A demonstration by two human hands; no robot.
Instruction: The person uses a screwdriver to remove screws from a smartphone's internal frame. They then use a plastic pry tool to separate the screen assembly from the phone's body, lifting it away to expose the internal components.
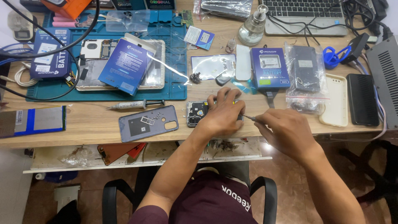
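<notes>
Opened phone [198, 113] lies crosswise, boards bare; left hand [224, 114] presses it flat, right hand [282, 130] pinches thin metal tool [248, 118] pointing left.

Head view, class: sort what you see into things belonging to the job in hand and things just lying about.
In the job:
left hand pressing on the opened phone
right hand gripping a thin tool
grey back cover

Lying about:
syringe
glass bottle
laptop
white case
</notes>
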